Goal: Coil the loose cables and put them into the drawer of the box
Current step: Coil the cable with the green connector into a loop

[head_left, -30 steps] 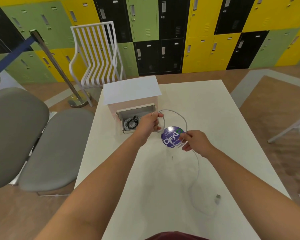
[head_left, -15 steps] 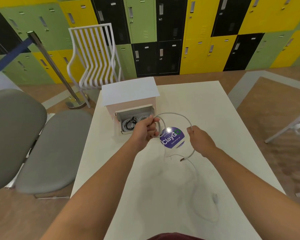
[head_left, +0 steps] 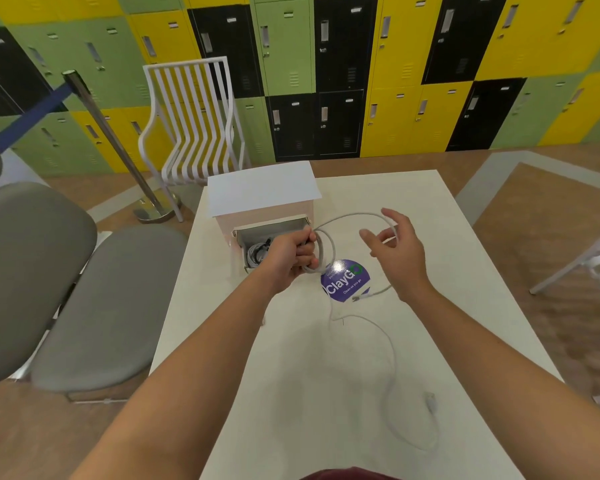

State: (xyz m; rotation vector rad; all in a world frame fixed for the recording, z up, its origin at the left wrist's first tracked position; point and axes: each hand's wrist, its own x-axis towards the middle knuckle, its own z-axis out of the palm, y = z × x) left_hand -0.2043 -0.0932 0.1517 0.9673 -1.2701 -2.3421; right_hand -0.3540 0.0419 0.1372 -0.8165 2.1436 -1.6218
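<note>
A white cable (head_left: 352,216) loops above the white table (head_left: 447,271). My left hand (head_left: 290,252) is closed around several coils of it, just in front of the open drawer (head_left: 246,233) of the white box (head_left: 260,192). My right hand (head_left: 394,249) has its fingers spread, with the cable's arc draped over the fingers. The cable's tail trails across the table to a plug (head_left: 430,401) near the front. A coiled dark and white cable (head_left: 257,252) lies inside the drawer.
A round purple sticker (head_left: 345,280) is on the table under the loop. Grey padded chairs (head_left: 66,289) stand at the left, a white slatted chair (head_left: 194,123) and a metal barrier post (head_left: 115,147) behind the box. Coloured lockers (head_left: 395,64) line the far wall.
My right hand has lifted up and away from the table, carrying a wider loop of cable, and its fingers have spread. The left hand keeps its grip by the drawer.
</note>
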